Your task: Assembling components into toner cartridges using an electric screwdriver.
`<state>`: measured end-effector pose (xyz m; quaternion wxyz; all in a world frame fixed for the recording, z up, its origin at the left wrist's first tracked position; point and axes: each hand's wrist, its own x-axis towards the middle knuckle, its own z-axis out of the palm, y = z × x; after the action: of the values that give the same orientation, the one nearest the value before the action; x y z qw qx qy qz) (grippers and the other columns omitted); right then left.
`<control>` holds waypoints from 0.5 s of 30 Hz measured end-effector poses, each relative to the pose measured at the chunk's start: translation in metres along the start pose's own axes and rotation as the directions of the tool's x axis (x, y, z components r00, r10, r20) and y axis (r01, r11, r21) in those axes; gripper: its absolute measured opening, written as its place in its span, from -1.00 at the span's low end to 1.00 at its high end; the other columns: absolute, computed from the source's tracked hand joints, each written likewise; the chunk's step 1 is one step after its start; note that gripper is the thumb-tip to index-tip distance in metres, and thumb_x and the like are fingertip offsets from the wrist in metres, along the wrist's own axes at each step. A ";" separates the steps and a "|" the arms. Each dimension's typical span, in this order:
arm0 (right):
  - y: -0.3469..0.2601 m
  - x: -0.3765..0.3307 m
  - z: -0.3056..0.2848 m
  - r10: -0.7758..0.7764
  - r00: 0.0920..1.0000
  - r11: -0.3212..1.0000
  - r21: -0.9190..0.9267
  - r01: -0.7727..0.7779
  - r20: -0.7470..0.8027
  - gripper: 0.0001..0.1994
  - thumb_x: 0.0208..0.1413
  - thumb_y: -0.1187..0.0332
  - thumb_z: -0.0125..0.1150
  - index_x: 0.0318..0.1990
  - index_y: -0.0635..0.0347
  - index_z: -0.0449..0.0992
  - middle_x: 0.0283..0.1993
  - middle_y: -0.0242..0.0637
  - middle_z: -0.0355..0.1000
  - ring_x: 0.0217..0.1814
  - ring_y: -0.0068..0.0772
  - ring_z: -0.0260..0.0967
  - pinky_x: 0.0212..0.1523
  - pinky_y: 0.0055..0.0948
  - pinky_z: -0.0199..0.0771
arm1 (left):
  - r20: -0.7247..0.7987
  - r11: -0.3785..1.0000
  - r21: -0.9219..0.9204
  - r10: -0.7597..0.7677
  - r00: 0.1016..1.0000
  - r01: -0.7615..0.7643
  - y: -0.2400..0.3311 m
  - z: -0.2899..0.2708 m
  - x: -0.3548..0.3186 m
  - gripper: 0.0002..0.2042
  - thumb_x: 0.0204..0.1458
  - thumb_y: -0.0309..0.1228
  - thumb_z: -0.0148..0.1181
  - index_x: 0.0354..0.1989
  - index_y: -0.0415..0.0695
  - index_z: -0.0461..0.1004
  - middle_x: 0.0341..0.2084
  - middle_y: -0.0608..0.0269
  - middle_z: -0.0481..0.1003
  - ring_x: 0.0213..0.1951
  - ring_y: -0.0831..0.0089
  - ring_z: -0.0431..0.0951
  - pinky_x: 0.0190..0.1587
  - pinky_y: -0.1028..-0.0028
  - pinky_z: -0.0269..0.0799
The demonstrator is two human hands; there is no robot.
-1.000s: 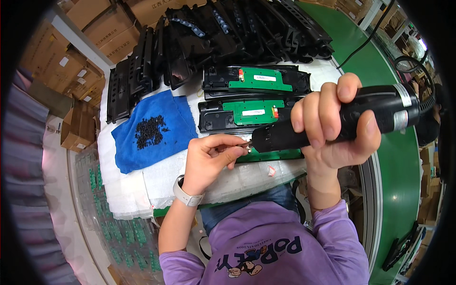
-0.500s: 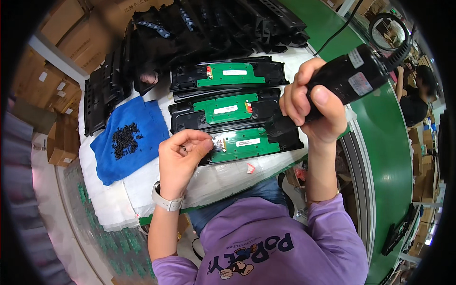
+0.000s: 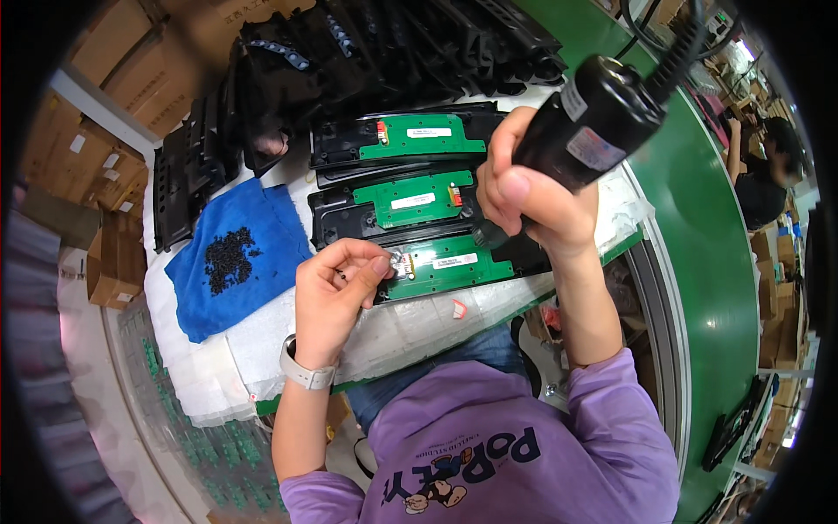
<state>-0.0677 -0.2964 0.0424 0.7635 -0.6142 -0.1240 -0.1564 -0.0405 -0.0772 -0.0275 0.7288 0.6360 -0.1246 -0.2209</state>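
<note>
My right hand (image 3: 552,203) is wrapped round a black electric screwdriver (image 3: 598,118), tilted with its tip down and left. The tip hovers over the upper edge of the nearest green circuit board (image 3: 436,265); whether it touches cannot be made out. That board lies in a black plastic housing (image 3: 528,258). My left hand (image 3: 330,293) is pinched closed at the board's left end, beside a small connector, and a tiny black screw (image 3: 343,276) shows among its fingers. A heap of small black screws (image 3: 229,260) rests on a blue cloth (image 3: 249,310) to the left.
Two more housings with green boards (image 3: 415,201) lie in a row behind the nearest one. Black plastic parts (image 3: 393,61) are piled at the back. A red-and-white scrap (image 3: 459,309) lies near the front edge. A person (image 3: 768,175) is at the far right beyond the green surface (image 3: 716,288).
My right hand has moved left with the screwdriver, bringing its tip over the nearest board's upper edge. My left hand has barely shifted.
</note>
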 end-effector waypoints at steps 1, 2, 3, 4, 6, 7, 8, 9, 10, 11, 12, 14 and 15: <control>0.001 -0.001 0.001 -0.017 1.000 1.000 -0.014 0.017 -0.019 -0.84 -0.14 0.42 0.23 -0.57 0.22 0.35 -0.75 -0.44 0.25 -0.77 -0.69 0.15 -0.74 -0.68 0.10 | 0.002 1.000 -0.012 0.000 1.000 0.000 0.000 -0.001 0.000 -0.89 -0.03 -0.54 0.17 -0.33 -0.29 0.45 -0.55 0.25 0.49 -0.65 0.76 0.25 -0.59 0.77 0.11; 0.001 -0.002 0.002 -0.018 1.000 1.000 -0.013 0.018 -0.014 -0.84 -0.14 0.42 0.23 -0.57 0.22 0.35 -0.75 -0.44 0.25 -0.77 -0.69 0.15 -0.74 -0.68 0.10 | -0.003 1.000 -0.013 0.003 1.000 -0.003 -0.001 -0.001 0.000 -0.89 -0.03 -0.54 0.17 -0.33 -0.29 0.45 -0.55 0.25 0.49 -0.65 0.76 0.25 -0.59 0.77 0.11; 0.001 -0.003 0.002 -0.022 1.000 0.999 -0.030 0.021 -0.015 -0.83 -0.13 0.41 0.23 -0.58 0.22 0.35 -0.76 -0.45 0.24 -0.77 -0.69 0.15 -0.73 -0.68 0.10 | -0.001 1.000 -0.013 0.013 1.000 -0.013 0.000 -0.002 0.000 -0.90 -0.02 -0.53 0.17 -0.34 -0.28 0.45 -0.56 0.29 0.49 -0.65 0.77 0.27 -0.60 0.77 0.13; -0.001 -0.005 0.002 -0.026 1.000 0.999 -0.047 0.025 -0.016 -0.83 -0.13 0.41 0.23 -0.58 0.22 0.35 -0.76 -0.45 0.24 -0.77 -0.70 0.14 -0.73 -0.68 0.10 | 0.000 1.000 -0.014 0.024 1.000 -0.024 0.000 -0.002 0.000 -0.90 -0.01 -0.51 0.17 -0.35 -0.28 0.45 -0.57 0.33 0.49 -0.65 0.78 0.29 -0.61 0.77 0.16; -0.003 -0.007 0.005 0.021 1.000 0.990 -0.142 -0.020 0.004 -0.76 -0.13 0.38 0.17 -0.46 0.30 0.23 -0.71 -0.37 0.14 -0.80 -0.60 0.06 -0.74 -0.61 0.08 | -0.023 0.999 -0.012 0.030 0.999 -0.030 -0.003 -0.002 -0.001 -0.90 -0.01 -0.51 0.17 -0.35 -0.27 0.45 -0.56 0.32 0.49 -0.64 0.77 0.30 -0.59 0.77 0.17; -0.001 -0.007 0.007 -0.031 0.999 0.989 -0.141 0.033 0.014 -0.76 -0.13 0.37 0.17 -0.45 0.30 0.23 -0.72 -0.38 0.14 -0.80 -0.60 0.06 -0.74 -0.61 0.08 | -0.044 0.999 -0.010 0.034 0.998 -0.034 -0.004 -0.001 -0.001 -0.90 0.00 -0.51 0.16 -0.34 -0.27 0.45 -0.56 0.31 0.49 -0.63 0.77 0.31 -0.58 0.77 0.18; 0.001 -0.007 0.007 -0.084 0.996 0.986 -0.140 0.087 0.024 -0.76 -0.13 0.36 0.17 -0.45 0.31 0.24 -0.72 -0.38 0.14 -0.80 -0.60 0.05 -0.74 -0.61 0.09 | -0.046 0.999 -0.010 0.038 0.998 -0.039 -0.003 0.000 -0.001 -0.90 0.00 -0.51 0.16 -0.34 -0.27 0.45 -0.56 0.31 0.49 -0.63 0.77 0.31 -0.58 0.77 0.18; 0.002 -0.007 0.003 -0.097 0.995 0.992 -0.077 0.098 0.016 -0.85 -0.11 0.41 0.23 -0.44 0.26 0.38 -0.62 -0.41 0.30 -0.72 -0.68 0.17 -0.69 -0.63 0.16 | -0.042 0.999 -0.049 0.017 0.999 -0.019 -0.002 0.002 -0.002 -0.90 0.00 -0.52 0.16 -0.33 -0.28 0.45 -0.55 0.30 0.50 -0.62 0.76 0.31 -0.57 0.77 0.19; 0.001 -0.007 0.002 -0.101 0.995 0.992 -0.077 0.102 0.018 -0.85 -0.11 0.41 0.23 -0.44 0.26 0.38 -0.62 -0.41 0.30 -0.72 -0.68 0.17 -0.69 -0.63 0.16 | -0.036 0.996 -0.089 -0.005 0.999 0.002 0.000 0.003 -0.003 -0.90 0.00 -0.52 0.15 -0.32 -0.28 0.45 -0.55 0.29 0.50 -0.62 0.75 0.32 -0.56 0.76 0.20; 0.000 -0.006 0.000 -0.115 0.993 0.993 0.042 0.114 0.030 -0.83 -0.11 0.43 0.21 -0.39 0.29 0.36 -0.63 -0.39 0.29 -0.72 -0.67 0.17 -0.69 -0.62 0.17 | -0.043 0.993 -0.115 -0.026 0.999 0.020 0.001 0.002 -0.003 -0.90 0.01 -0.52 0.14 -0.33 -0.28 0.45 -0.54 0.27 0.50 -0.62 0.73 0.32 -0.56 0.75 0.20; 0.000 -0.005 0.000 -0.129 0.991 0.980 0.161 0.121 0.039 -0.81 -0.11 0.45 0.19 -0.35 0.31 0.34 -0.64 -0.37 0.28 -0.72 -0.65 0.17 -0.69 -0.60 0.18 | -0.044 0.993 -0.115 -0.024 0.999 0.019 0.001 0.003 -0.004 -0.90 0.01 -0.52 0.14 -0.33 -0.28 0.45 -0.54 0.27 0.50 -0.62 0.73 0.32 -0.56 0.75 0.20; -0.001 -0.002 0.001 -0.250 0.964 0.916 0.344 0.205 0.091 -0.77 -0.02 0.36 0.08 -0.27 0.32 0.28 -0.69 -0.35 0.20 -0.76 -0.56 0.12 -0.69 -0.55 0.17 | -0.038 0.991 -0.131 -0.032 0.999 0.027 0.001 0.004 -0.005 -0.91 0.04 -0.49 0.10 -0.35 -0.27 0.44 -0.54 0.22 0.49 -0.65 0.71 0.27 -0.60 0.72 0.12; -0.002 0.000 0.003 -0.299 0.950 0.872 0.431 0.232 0.094 -0.75 0.01 0.30 0.06 -0.25 0.31 0.27 -0.68 -0.35 0.20 -0.76 -0.55 0.12 -0.65 -0.52 0.21 | -0.039 0.991 -0.130 -0.033 0.999 0.028 0.002 0.004 -0.005 -0.91 0.04 -0.49 0.10 -0.35 -0.27 0.44 -0.54 0.22 0.49 -0.65 0.71 0.27 -0.60 0.72 0.12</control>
<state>-0.0684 -0.2936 0.0453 0.8351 -0.4257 -0.2978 -0.1809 -0.0469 -0.0782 -0.0242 0.7676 0.5935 -0.0854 -0.2266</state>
